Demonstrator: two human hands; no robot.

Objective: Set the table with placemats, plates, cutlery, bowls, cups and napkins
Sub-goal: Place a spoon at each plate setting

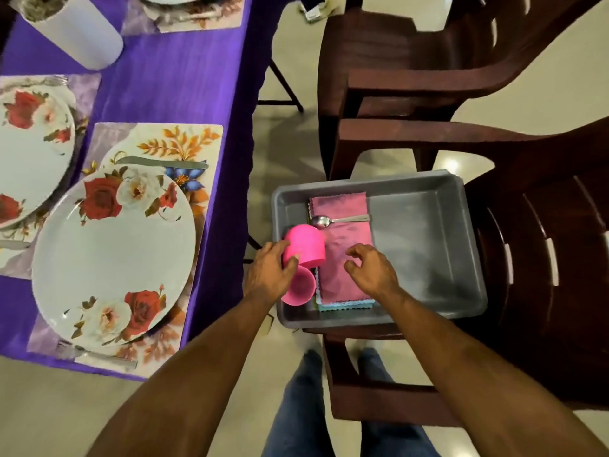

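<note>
In the grey plastic tub (pixel 428 245) on the brown chair seat (pixel 534 291) to the right of the table, your left hand (pixel 268 275) has its fingers curled round the side of the upper pink cup (pixel 305 243), which lies tipped with its closed base pointing far and left and its long axis running back toward you. A second pink cup (pixel 298 287) sits just below it, mouth facing near and left, and the two appear to touch at the rims. Your left hand is plainly the nearer one to both cups; the thumb presses the held cup's near wall while the other fingers wrap the left side. Your right hand (pixel 370 270) hovers over the pink napkin (pixel 346 258), fingers loosely curled and apart, holding nothing, with the cups just to its left. A spoon (pixel 339 220) lies across the far part of the napkin stack, handle to the right. The nearest floral plate (pixel 115 258) on its placemat (pixel 184 143) has a table knife (pixel 164 163) at its far edge and no cup, so the lift probably goes left and up over the tub wall
</note>
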